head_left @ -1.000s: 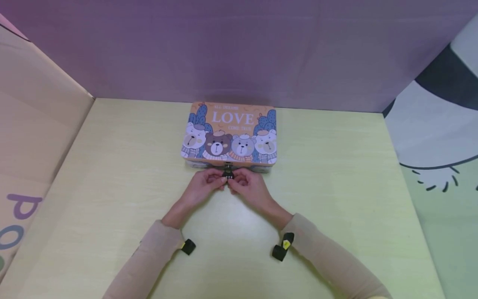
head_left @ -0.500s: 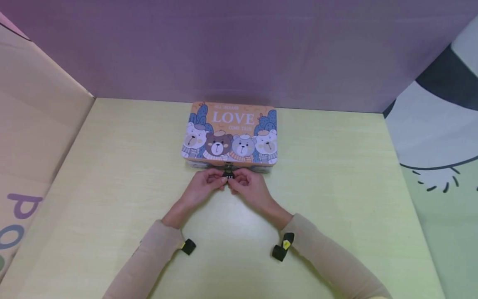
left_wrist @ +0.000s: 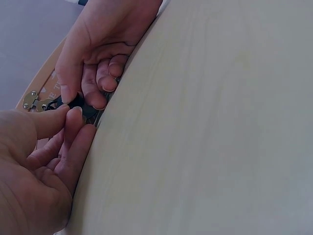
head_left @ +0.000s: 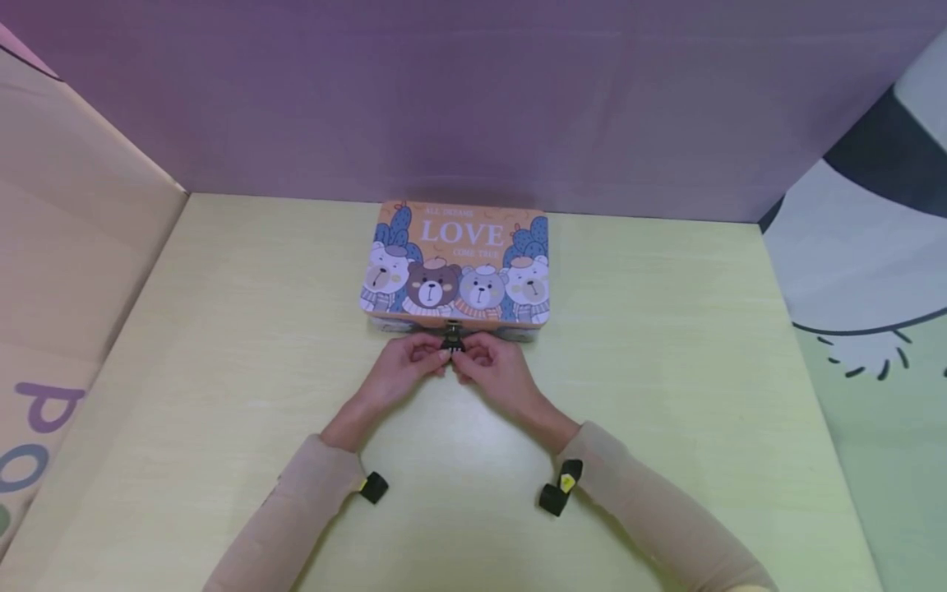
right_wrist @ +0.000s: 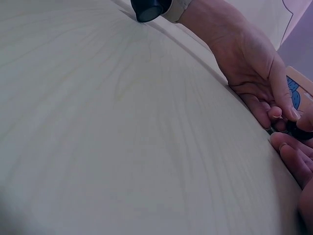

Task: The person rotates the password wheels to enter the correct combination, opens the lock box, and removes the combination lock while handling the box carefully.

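Note:
A closed tin box [head_left: 481, 255] with bears and the word LOVE on its lid lies toward the back of the table. At its front, a small black combination padlock [head_left: 453, 347] with pale marks hangs from the brass clasp [left_wrist: 32, 101]. My left hand [head_left: 399, 370] pinches the padlock's left side between thumb and fingers. From the other side, my right hand [head_left: 499, 374] pinches it the same way, the two thumbs nearly meeting over the dials. The fingertips hide much of the black padlock body [left_wrist: 77, 101] in the left wrist view.
A pale wooden table [head_left: 651, 345] carries the box and both forearms. Behind it rises a purple backdrop [head_left: 473, 99], with printed panels at left and right. Black wrist cameras [head_left: 373, 488] are strapped at both sleeve cuffs.

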Tool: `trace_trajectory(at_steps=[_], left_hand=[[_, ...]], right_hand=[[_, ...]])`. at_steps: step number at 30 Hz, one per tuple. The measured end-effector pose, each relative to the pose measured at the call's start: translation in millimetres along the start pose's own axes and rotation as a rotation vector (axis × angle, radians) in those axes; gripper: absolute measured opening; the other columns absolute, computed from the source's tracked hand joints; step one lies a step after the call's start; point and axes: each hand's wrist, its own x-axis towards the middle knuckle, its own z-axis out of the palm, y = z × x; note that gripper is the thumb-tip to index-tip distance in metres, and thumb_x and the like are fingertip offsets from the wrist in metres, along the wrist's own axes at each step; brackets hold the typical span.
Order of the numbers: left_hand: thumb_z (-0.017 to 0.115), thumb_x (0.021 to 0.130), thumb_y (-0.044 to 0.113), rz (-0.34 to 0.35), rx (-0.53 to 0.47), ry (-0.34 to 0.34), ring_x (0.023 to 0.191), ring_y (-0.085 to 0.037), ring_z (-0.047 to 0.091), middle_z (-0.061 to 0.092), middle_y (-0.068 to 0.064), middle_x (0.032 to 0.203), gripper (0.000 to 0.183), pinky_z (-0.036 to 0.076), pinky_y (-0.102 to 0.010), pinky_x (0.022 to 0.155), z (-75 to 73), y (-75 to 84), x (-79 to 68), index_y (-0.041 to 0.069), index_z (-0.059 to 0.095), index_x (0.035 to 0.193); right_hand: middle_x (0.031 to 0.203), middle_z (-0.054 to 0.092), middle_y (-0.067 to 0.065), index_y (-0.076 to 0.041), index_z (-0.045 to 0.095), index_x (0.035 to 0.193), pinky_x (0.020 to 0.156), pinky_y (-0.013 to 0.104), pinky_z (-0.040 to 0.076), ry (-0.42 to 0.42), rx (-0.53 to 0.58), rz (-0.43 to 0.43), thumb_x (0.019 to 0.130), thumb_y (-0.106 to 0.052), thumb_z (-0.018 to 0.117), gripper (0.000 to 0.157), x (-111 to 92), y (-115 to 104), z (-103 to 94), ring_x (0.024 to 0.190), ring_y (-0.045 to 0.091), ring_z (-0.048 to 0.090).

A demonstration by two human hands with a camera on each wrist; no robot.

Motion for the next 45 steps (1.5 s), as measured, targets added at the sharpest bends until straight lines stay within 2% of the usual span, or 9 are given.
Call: trace_trajectory(at_steps=[8, 17, 25, 32, 45], left_hand=[[0.06, 0.095, 0.002, -0.023, 0.007, -0.006, 0.089, -0.027, 0.067, 0.067, -0.019, 0.102, 0.023, 0.058, -0.032, 0.083, -0.1, 2.9, 1.8, -0.01, 0.06, 0.115], [0.061, 0.095, 0.006, -0.027, -0.006, 0.0, 0.086, -0.019, 0.067, 0.068, -0.016, 0.102, 0.024, 0.058, -0.027, 0.081, -0.1, 2.3, -0.7, -0.006, 0.06, 0.116], [0.06, 0.095, 0.001, -0.034, 0.007, -0.002, 0.086, -0.024, 0.067, 0.068, -0.018, 0.101, 0.023, 0.058, -0.033, 0.083, 0.2, 2.5, 1.9, -0.01, 0.06, 0.115], [0.061, 0.095, 0.005, -0.02, -0.015, 0.004, 0.085, -0.018, 0.066, 0.068, -0.017, 0.104, 0.024, 0.058, -0.028, 0.081, 0.8, 1.8, -0.6, -0.006, 0.06, 0.117], [0.062, 0.095, 0.006, 0.0, -0.009, 0.005, 0.086, -0.019, 0.067, 0.068, -0.018, 0.103, 0.024, 0.058, -0.028, 0.082, 0.6, 0.5, -0.3, -0.006, 0.061, 0.115]], right_hand=[[0.085, 0.069, 0.01, 0.0, 0.066, 0.103, 0.066, 0.033, 0.061, -0.005, -0.012, -0.017, 0.092, -0.009, 0.067, 0.015, 0.7, 1.2, -0.9, 0.071, 0.021, 0.068], [0.086, 0.07, 0.009, 0.0, 0.065, 0.108, 0.067, 0.032, 0.061, -0.007, -0.022, -0.003, 0.092, -0.008, 0.067, 0.019, -0.8, 0.8, -1.2, 0.072, 0.021, 0.068], [0.086, 0.069, 0.009, 0.0, 0.064, 0.109, 0.066, 0.032, 0.061, -0.002, -0.029, -0.018, 0.091, -0.007, 0.068, 0.02, -1.0, 2.6, -1.1, 0.07, 0.02, 0.068], [0.085, 0.069, 0.009, 0.0, 0.064, 0.106, 0.066, 0.032, 0.061, -0.002, -0.033, -0.026, 0.091, -0.008, 0.067, 0.018, -0.4, 3.2, -0.9, 0.07, 0.02, 0.068], [0.086, 0.069, 0.012, 0.001, 0.065, 0.104, 0.066, 0.032, 0.06, -0.008, -0.02, -0.022, 0.091, -0.008, 0.067, 0.016, -0.9, 1.0, -0.9, 0.071, 0.023, 0.067]])
